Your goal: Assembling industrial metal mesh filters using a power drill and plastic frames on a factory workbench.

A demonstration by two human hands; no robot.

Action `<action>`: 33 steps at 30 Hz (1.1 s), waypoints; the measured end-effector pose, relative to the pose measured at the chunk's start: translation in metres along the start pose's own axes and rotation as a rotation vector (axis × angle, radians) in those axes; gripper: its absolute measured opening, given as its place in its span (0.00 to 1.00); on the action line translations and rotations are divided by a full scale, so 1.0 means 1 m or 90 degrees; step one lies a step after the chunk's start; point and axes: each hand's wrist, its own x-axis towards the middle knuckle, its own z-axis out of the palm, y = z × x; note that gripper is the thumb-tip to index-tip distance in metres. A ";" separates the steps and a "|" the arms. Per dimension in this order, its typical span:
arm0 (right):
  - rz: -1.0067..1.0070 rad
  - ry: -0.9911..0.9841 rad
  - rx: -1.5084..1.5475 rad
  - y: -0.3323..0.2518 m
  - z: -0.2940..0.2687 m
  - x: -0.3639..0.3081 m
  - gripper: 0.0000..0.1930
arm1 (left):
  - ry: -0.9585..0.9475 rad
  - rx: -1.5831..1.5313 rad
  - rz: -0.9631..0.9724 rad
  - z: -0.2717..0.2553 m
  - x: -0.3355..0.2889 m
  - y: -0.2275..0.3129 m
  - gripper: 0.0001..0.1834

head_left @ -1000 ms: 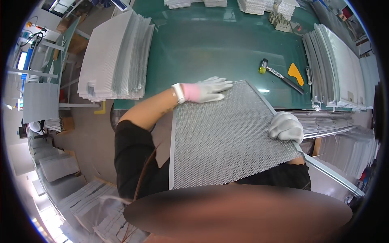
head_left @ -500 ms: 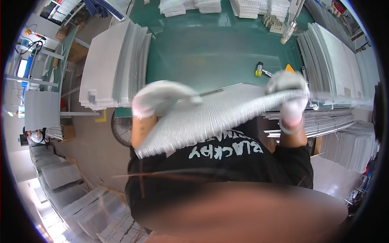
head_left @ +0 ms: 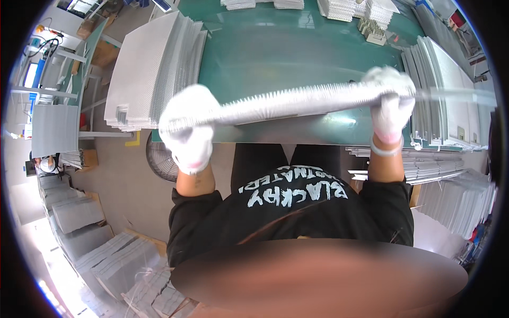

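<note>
Over the near part of the green tabletop point(head_left: 281, 53), the silvery mesh panel point(head_left: 291, 100) shows nearly edge-on, its long axis running left to right, slightly higher rightward. It spans between the gloved left hand point(head_left: 190, 130) and right hand point(head_left: 389, 98), neither nearer; both hands' fingers point(head_left: 391, 79), motion-blurred, curl closed around its ends.

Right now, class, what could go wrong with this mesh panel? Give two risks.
The pale strip jutting past the right hand might catch the right stack, which it overlaps in view. The left hand grips the mesh panel near the left stack in view; a sideways shift could knock it.
</note>
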 end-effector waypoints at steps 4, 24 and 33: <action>-0.090 -0.147 0.110 -0.023 0.003 -0.018 0.15 | -0.293 -0.190 -0.028 -0.022 -0.023 0.006 0.10; 0.017 -0.228 0.153 -0.055 -0.013 -0.080 0.25 | -0.623 0.580 -0.343 -0.042 -0.106 -0.040 0.15; 0.019 -0.236 0.146 -0.059 -0.015 -0.082 0.27 | -0.576 0.561 -0.332 -0.043 -0.114 -0.046 0.15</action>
